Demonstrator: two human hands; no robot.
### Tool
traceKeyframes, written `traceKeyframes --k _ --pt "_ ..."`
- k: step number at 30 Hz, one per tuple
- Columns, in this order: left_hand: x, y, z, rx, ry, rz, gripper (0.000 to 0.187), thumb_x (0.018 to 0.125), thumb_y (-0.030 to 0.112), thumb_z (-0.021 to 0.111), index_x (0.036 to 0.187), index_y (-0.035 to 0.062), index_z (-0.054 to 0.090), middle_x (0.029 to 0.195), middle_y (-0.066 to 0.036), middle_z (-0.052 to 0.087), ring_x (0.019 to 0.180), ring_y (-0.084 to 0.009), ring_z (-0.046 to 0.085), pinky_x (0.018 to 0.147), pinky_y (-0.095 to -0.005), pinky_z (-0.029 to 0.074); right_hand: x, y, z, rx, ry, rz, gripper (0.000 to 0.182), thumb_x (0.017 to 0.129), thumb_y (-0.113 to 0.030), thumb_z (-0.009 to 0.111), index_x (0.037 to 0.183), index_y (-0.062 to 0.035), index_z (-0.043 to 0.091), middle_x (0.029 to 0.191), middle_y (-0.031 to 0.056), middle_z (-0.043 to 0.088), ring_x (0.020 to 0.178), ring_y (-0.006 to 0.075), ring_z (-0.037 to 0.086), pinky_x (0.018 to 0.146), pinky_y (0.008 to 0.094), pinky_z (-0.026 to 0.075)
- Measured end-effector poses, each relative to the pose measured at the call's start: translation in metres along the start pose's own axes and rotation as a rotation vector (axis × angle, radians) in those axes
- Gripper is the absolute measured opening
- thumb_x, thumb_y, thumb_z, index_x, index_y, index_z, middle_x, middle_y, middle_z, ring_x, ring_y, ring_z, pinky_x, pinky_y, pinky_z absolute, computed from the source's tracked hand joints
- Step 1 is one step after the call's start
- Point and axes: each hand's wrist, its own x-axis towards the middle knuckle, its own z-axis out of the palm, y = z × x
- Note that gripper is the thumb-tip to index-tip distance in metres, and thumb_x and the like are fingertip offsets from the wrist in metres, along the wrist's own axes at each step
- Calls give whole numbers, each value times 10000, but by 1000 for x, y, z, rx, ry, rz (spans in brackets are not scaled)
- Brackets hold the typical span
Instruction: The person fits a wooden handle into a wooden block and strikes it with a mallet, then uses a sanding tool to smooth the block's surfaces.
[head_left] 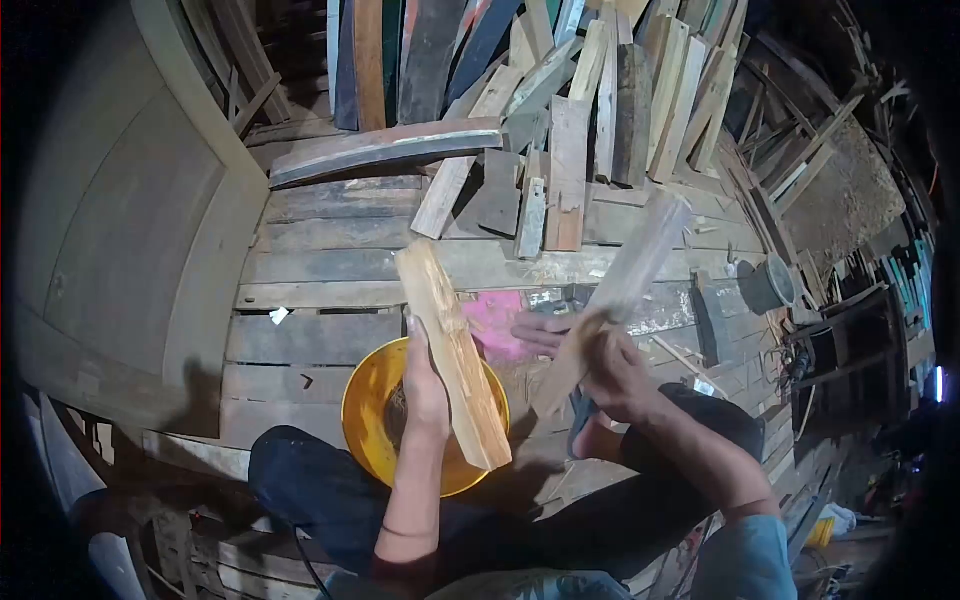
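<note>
My left hand (pixel 424 385) holds a pale, rough-split wood piece (pixel 456 355) upright at a slant, its thumb side against the left face. Beneath them is a yellow bowl (pixel 360 400) with some dark matter inside. On the right, my right hand (pixel 610 370) grips a second wood piece (pixel 640 255), blurred by motion, which tilts up to the right. Some fingers of that hand stretch out to the left of this piece. The two pieces are apart. Between them, a pink patch (pixel 495 322) shows on the plank floor (pixel 310 338).
Many boards (pixel 570 170) lean in a stack at the far side, with a long thick beam (pixel 385 150) lying before them. A wooden door panel (pixel 140 220) stands at the left. A grey bucket (pixel 770 285) sits at the right, near a dark board (pixel 710 315).
</note>
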Motion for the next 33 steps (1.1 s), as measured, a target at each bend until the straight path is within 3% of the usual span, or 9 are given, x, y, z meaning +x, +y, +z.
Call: traceKeyframes --k 2,5,9,12,13,16,21,24,33 --pt "-4 -4 3 28 -4 116 541 982 548 246 1076 99 534 741 -51 582 580 -111 519 539 -255 458 7 -6 3 197 5 -20 704 883 -566 510 1374 -80 372 1434 243 339 1346 386 311 1121 486 218" --pt "-5 -6 1 29 -205 212 595 980 551 166 1118 80 504 1023 -236 594 474 -112 508 420 -237 449 10 -10 4 359 35 8 664 905 -594 424 1377 -127 393 1471 252 264 1382 390 232 1150 494 142" --pt "-7 -12 -6 74 -334 312 629 959 589 150 1077 71 488 1157 -350 553 390 -112 497 320 -220 417 6 -12 0 496 -28 59 571 934 -575 371 1329 -164 404 1472 196 305 1403 328 208 1126 481 219" --pt "-12 -16 -8 89 -396 259 633 957 597 168 1156 59 435 1184 -293 553 653 -140 527 557 -254 423 5 -18 6 569 28 115 572 926 -601 355 1294 -169 421 1475 199 298 1400 316 216 1136 471 211" --pt "-12 -20 -16 96 -414 207 668 965 585 168 1259 26 383 1207 -240 552 874 -179 530 747 -297 412 7 -20 5 545 23 110 605 919 -622 340 1288 -150 421 1473 208 293 1391 312 235 1147 455 197" --pt "-9 -31 -23 95 -451 185 725 975 566 170 1359 -26 339 1233 -155 547 1114 -223 520 962 -352 394 6 -26 7 422 11 123 677 905 -648 334 1349 -137 351 1468 214 296 1385 308 245 1156 446 183" --pt "-19 -16 -10 153 -512 176 740 974 565 161 1351 -45 346 1265 -179 538 1111 -219 519 949 -338 400 4 -34 14 400 26 156 676 896 -660 331 1324 -138 373 1481 198 281 1392 280 230 1171 429 122" --pt "-21 -19 -6 242 -425 252 607 947 605 184 1103 73 431 1165 -298 568 516 -119 502 454 -238 441 4 -30 9 364 -43 161 716 891 -664 330 1383 -145 297 1490 183 272 1396 277 222 1172 430 114" --pt "-24 -9 2 305 -514 312 674 956 592 180 1254 26 393 1204 -246 571 757 -143 534 624 -239 420 7 -12 2 415 -99 175 811 884 -677 287 1481 -151 133 1508 134 250 1413 259 175 1176 403 102"
